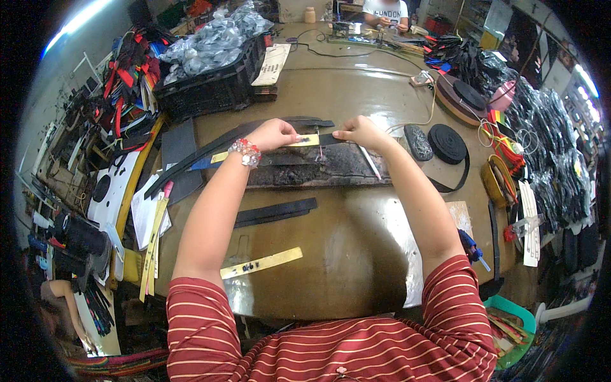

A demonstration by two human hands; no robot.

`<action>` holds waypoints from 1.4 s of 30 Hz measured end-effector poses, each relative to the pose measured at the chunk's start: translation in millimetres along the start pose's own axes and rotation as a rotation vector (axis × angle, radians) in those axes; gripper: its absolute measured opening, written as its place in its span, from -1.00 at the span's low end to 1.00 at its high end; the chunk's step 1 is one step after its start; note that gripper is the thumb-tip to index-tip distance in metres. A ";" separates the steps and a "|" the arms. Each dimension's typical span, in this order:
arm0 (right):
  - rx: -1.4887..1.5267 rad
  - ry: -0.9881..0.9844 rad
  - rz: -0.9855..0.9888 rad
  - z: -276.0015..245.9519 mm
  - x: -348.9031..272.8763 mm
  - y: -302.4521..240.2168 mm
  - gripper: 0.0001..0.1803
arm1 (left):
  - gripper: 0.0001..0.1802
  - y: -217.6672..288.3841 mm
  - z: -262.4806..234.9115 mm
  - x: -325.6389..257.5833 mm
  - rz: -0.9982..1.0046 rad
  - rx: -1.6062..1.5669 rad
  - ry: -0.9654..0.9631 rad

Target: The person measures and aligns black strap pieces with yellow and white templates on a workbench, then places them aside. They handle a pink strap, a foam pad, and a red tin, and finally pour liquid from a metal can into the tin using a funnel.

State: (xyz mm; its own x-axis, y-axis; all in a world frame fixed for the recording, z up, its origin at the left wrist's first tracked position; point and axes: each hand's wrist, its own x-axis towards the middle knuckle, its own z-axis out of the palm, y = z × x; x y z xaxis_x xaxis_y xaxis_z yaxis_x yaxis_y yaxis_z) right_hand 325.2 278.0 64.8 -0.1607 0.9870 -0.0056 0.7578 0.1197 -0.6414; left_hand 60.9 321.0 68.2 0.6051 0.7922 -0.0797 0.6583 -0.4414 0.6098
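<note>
I see L hand [272, 134] pinching yellow template [304, 141] on black strap [254, 137] at the dark work board [331, 167]; R hand [360, 130] gripping strap end. Risk, imo: template slides if L pinch eases, so marks land off.

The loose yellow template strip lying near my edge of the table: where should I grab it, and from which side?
Take the yellow strip at its right end, coming from above with the right hand. It lies flat and alone on the table, that end plain yellow and tilted slightly away, dark marks nearer the left. Being thin and flat, it probably needs a fingertip pinch at the edge.
</note>
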 end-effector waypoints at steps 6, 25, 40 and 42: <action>0.051 -0.067 -0.029 7.4 11.5 20.0 -0.50 | -0.64 -24.5 6.8 18.1 0.019 -0.073 -0.097; -0.079 0.203 0.040 38.2 -14.0 26.3 -0.55 | -0.65 5.4 20.0 -14.5 -0.048 0.060 0.293; -0.037 0.454 -0.041 19.0 -233.5 -16.9 -0.89 | -0.83 114.4 108.9 -206.1 0.158 0.281 0.347; 0.445 0.398 0.003 29.4 -240.0 -26.9 -0.89 | -0.84 124.0 85.7 -219.0 0.125 0.171 0.416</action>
State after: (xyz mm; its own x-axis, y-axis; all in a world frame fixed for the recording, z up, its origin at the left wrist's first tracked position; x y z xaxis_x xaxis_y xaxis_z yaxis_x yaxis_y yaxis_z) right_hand 324.8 34.7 60.8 0.1560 0.9618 0.2250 0.4067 0.1450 -0.9020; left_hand 48.3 56.6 93.7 0.4764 0.8147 0.3307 0.6773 -0.5799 0.4528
